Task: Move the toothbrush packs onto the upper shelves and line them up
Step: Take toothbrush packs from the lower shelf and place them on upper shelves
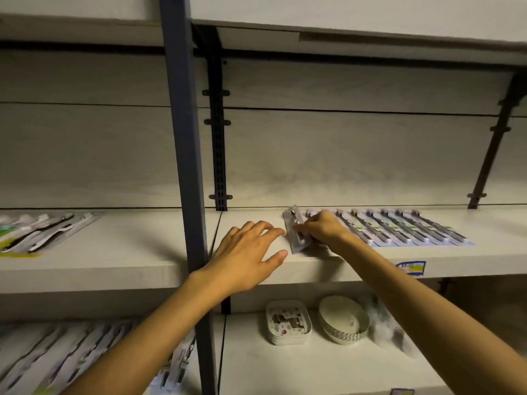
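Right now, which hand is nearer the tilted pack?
Right. The right hand grips the tilted pack; the left hand is open just left of it.

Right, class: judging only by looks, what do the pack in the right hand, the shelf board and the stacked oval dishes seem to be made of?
Pack: clear glossy plastic blister, probably on card; light glints off it.
Shelf board: pale matte laminate or painted wood, going by a faint grain.
Oval dishes: smooth cream plastic or melamine; unsure.

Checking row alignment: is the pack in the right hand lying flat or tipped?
Tipped. The pack, pinched by the right hand, stands tilted on one edge beside the flat row of packs.
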Demonstrator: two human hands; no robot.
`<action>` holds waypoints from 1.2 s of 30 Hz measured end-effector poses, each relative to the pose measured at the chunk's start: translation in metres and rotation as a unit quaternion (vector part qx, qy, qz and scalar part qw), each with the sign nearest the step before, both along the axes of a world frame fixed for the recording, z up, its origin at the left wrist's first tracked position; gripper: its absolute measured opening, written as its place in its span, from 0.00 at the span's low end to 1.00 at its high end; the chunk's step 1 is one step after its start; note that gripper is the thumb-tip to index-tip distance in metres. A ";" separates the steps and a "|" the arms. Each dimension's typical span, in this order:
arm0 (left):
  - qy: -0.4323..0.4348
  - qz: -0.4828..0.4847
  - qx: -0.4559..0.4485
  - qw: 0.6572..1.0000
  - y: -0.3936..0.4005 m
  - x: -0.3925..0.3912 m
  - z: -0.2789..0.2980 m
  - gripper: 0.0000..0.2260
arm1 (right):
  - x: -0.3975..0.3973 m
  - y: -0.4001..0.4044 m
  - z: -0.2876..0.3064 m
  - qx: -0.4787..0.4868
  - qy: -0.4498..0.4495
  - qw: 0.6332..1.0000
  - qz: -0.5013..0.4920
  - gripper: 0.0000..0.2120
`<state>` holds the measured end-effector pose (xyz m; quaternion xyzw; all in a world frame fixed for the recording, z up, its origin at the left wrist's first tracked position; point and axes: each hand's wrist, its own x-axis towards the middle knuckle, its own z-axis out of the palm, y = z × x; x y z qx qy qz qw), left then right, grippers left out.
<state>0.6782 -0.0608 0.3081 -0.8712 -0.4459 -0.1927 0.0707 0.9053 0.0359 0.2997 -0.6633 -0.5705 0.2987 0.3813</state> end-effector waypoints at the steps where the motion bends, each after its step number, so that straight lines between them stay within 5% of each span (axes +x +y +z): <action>1: 0.001 0.002 0.000 1.000 0.001 -0.001 -0.001 0.23 | -0.001 0.001 0.000 0.002 -0.024 1.000 -0.004 0.14; 6: 0.008 0.001 -0.004 1.000 0.004 -0.001 -0.005 0.23 | -0.006 0.005 -0.007 0.033 -0.206 0.978 -0.022 0.18; 10: 0.013 0.003 -0.001 1.000 0.005 0.002 -0.009 0.23 | -0.011 0.008 -0.011 0.055 -0.259 0.964 -0.041 0.20; 29: 0.012 0.017 -0.023 1.000 0.022 0.002 -0.016 0.24 | 0.000 0.011 -0.015 0.133 -0.270 0.952 -0.055 0.19; 36: -0.007 0.017 -0.035 0.999 0.010 0.004 -0.010 0.24 | 0.002 -0.043 -0.012 0.229 -0.312 0.919 0.070 0.21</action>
